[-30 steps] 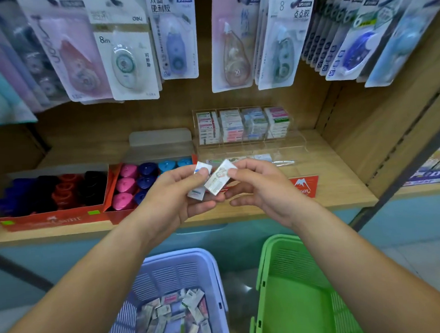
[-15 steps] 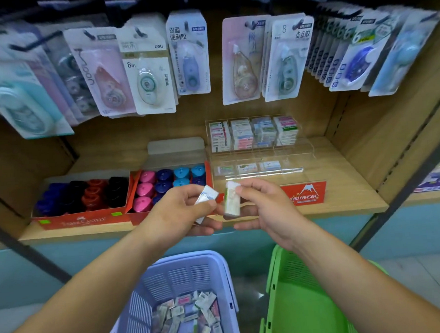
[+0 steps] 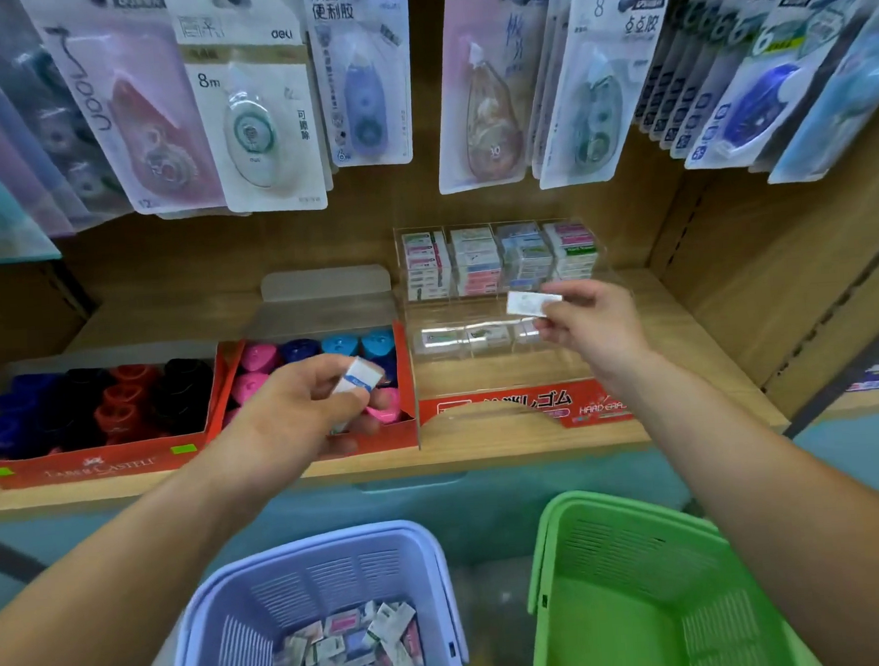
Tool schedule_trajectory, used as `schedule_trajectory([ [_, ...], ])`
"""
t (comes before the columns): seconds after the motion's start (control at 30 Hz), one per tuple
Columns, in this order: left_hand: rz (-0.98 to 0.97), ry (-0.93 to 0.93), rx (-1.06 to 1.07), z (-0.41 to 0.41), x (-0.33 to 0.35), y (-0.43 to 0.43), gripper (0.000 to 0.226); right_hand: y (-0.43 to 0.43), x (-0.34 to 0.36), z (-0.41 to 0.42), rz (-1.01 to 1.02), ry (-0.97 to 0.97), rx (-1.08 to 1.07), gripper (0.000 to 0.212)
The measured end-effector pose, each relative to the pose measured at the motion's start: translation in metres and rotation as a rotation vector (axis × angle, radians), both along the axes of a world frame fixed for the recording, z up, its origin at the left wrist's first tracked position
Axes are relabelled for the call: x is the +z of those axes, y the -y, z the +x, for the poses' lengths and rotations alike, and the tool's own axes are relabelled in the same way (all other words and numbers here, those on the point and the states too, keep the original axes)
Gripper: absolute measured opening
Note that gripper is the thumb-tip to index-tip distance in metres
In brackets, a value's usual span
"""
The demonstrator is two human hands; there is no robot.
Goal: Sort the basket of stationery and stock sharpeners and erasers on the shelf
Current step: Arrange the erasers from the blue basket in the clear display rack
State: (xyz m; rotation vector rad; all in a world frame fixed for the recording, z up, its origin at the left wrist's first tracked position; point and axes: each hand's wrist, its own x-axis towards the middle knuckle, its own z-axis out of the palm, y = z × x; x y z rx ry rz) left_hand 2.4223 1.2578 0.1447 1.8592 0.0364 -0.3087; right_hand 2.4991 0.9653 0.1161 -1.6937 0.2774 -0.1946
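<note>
Eraser stocking is in hand: at centre right the right grip [image 3: 593,334] pinches a white eraser [image 3: 531,303] over the clear display case [image 3: 481,377] on the shelf [image 3: 697,335]. The left grip [image 3: 298,413] grasps a second eraser [image 3: 363,377] mid-frame. The next move likely calls for lowering the white one into a matching compartment.

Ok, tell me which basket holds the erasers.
The purple basket, on the left: loose erasers cover its bottom. The green basket beside it shows only bare plastic.
</note>
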Motion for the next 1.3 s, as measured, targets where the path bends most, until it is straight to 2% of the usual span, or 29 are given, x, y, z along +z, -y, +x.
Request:
schedule_trajectory([
  [0.13, -0.026, -0.006, 0.052, 0.013, -0.009, 0.001, 0.018, 0.023, -0.002, 0.029, -0.176, 0.037, -0.091, 0.024],
  [0.37, -0.07, -0.023, 0.06, 0.025, -0.016, 0.016, 0.018, 0.04, -0.018, 0.063, -0.736, 0.082, -0.013, 0.02],
  [0.57, -0.042, -0.019, 0.045, 0.022, -0.018, 0.021, 0.018, 0.033, -0.023, 0.074, -0.851, 0.021, -0.104, 0.007],
  [0.73, -0.087, -0.042, 0.08, 0.023, -0.018, 0.026, 0.016, 0.027, -0.019, 0.07, -1.025, -0.008, -0.053, 0.021],
  [0.87, -0.076, -0.041, 0.055, 0.02, -0.018, 0.029, 0.016, 0.025, -0.02, 0.066, -1.149, 0.009, -0.008, 0.023],
  [1.1, -0.077, -0.032, 0.029, 0.017, -0.017, 0.024, 0.017, 0.03, -0.013, 0.067, -1.216, -0.07, 0.112, 0.03],
  [1.3, -0.158, -0.061, 0.089, 0.018, -0.015, 0.023, 0.019, 0.029, -0.013, 0.041, -1.023, 0.117, 0.009, 0.035],
])
